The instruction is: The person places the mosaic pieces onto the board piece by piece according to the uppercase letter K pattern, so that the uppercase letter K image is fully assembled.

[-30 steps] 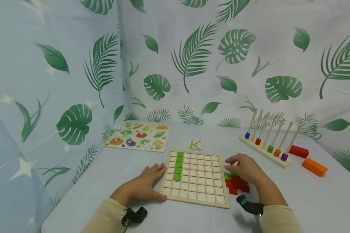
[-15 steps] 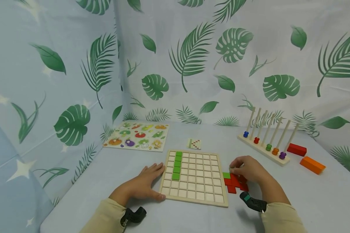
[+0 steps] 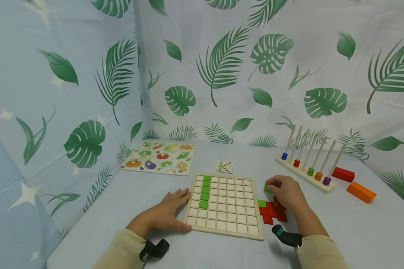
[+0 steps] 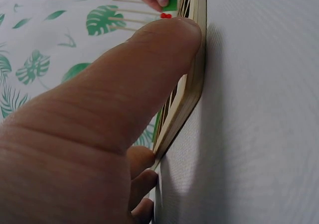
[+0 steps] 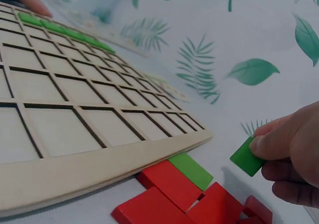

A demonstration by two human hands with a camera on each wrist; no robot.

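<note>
A wooden grid board [image 3: 222,205] lies on the table, with several green square tiles [image 3: 205,192] filling part of one column near its left side. My left hand [image 3: 166,211] rests at the board's left edge, fingers spread and thumb on the near left corner. To the right of the board, my right hand [image 3: 286,190] pinches a green square tile [image 5: 247,157] between thumb and fingers, raised above the table. Below that hand lie several red tiles [image 5: 164,184] and one green tile [image 5: 192,170] beside the board's right edge.
A small pattern card [image 3: 225,166] lies behind the board. At the back left is a vegetable peg puzzle [image 3: 159,157]. A bead rack with upright pegs [image 3: 304,173] stands at the right, near a red block [image 3: 343,174] and an orange block [image 3: 361,192].
My right hand reached down to the loose tiles, then came up slightly with a green tile pinched in its fingers. My left hand has stayed at the board's edge.
</note>
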